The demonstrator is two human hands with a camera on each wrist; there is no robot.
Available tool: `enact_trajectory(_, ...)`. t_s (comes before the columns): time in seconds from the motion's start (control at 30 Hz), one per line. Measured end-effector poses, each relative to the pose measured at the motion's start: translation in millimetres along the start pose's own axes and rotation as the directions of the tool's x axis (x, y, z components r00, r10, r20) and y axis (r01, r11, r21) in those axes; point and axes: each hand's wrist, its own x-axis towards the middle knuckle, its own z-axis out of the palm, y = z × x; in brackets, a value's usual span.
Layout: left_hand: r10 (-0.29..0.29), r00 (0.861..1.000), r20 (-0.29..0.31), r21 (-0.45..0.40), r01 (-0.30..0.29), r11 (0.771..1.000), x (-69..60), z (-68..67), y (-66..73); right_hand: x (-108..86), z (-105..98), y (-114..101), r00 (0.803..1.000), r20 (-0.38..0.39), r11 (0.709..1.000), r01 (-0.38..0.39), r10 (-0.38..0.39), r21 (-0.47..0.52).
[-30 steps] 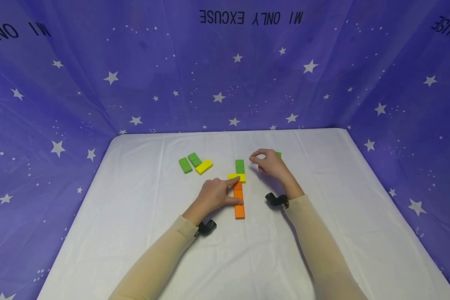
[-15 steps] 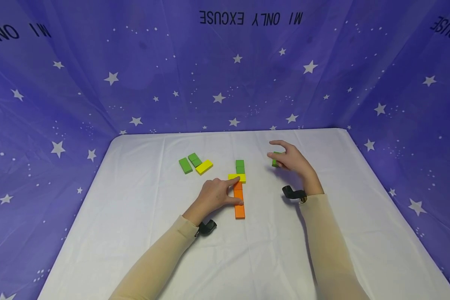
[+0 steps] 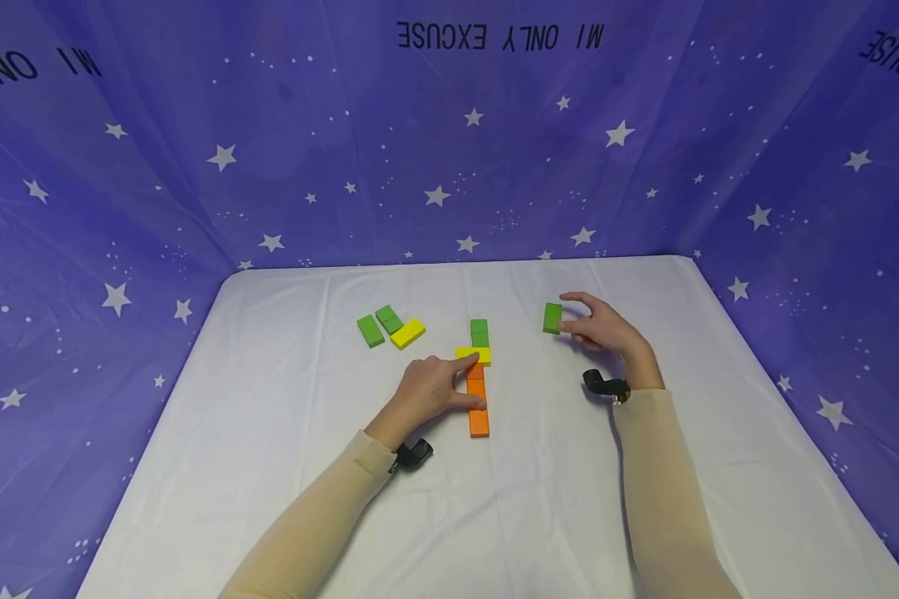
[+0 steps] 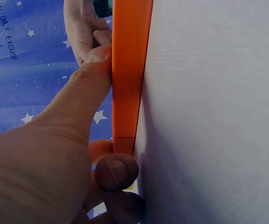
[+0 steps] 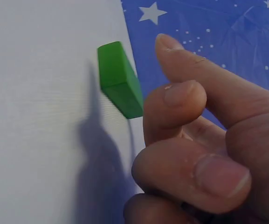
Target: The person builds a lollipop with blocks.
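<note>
A row of blocks lies on the white table. Orange blocks form its near part, a yellow block lies crosswise, and green blocks stand at the far end. My left hand rests on the row, index fingertip on the yellow block and thumb on the orange. In the left wrist view the thumb presses an orange block; the other fingers are bent beside it. To the right, a green block sits alone. My right hand hovers beside it with thumb and index finger apart, holding nothing.
Left of the row lie a green block, a smaller green pair and a yellow block. Each wrist carries a black camera mount. A purple starred curtain rises behind the table.
My right hand has moved right, from near the row's far end, past the lone green block to its right side, uncovering it. The left hand and the row stay put.
</note>
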Motion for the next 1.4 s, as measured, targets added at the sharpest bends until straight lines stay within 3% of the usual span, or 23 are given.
enact_trajectory(0.77,0.000,1.000,-0.006,-0.006,0.000,1.000,-0.4,0.9,-1.0,7.9,10,8,0.995,-0.039,0.995,-0.095,0.093,-0.044)
enact_trajectory(1.1,0.000,1.000,-0.013,0.004,0.000,1.000,-0.2,0.8,-0.9,10.7,13,7,0.995,-0.087,0.995,-0.051,0.044,-0.083)
enact_trajectory(1.4,-0.011,1.000,-0.004,-0.015,0.011,1.000,0.2,0.1,-0.9,11.1,23,-5,0.999,-0.037,0.997,0.035,-0.038,-0.075)
